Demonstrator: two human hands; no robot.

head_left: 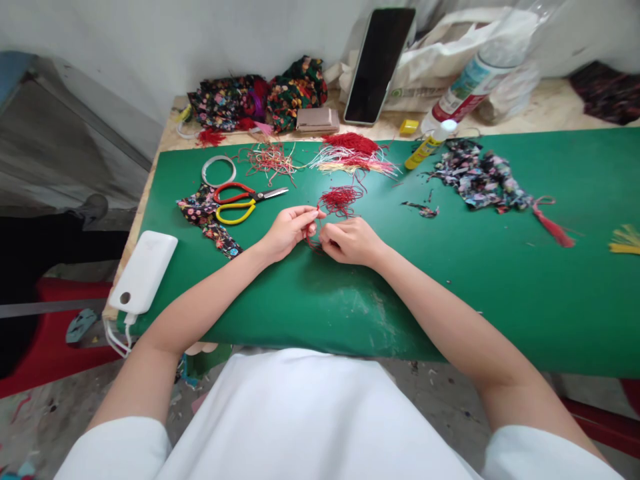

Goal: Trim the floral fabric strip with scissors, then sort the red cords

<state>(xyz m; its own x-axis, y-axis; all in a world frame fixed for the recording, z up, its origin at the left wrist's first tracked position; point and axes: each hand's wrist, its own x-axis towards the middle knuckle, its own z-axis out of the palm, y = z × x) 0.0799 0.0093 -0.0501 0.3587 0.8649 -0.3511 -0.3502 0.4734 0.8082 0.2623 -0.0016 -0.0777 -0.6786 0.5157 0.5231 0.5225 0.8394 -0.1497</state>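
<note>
A thin red cord [311,243] runs between my two hands above the green mat. My left hand [291,231] pinches it between thumb and forefinger, with a small red tip showing at the fingertips. My right hand [350,241] is closed, its curled fingers on the cord close beside my left fingertips. Just behind the hands lies a tangled pile of red cords [341,200]. Scissors with one red and one yellow handle [236,212] lie left of my left hand, blades slightly parted, near a floral fabric strip [220,239].
On the green mat [450,287] are a silver ring [219,172], red and white threads [353,155], fabric scraps [477,175], a pink tassel [554,227] and a glue bottle [427,150]. A phone [380,67] stands behind; a white power bank [144,272] lies at the left edge.
</note>
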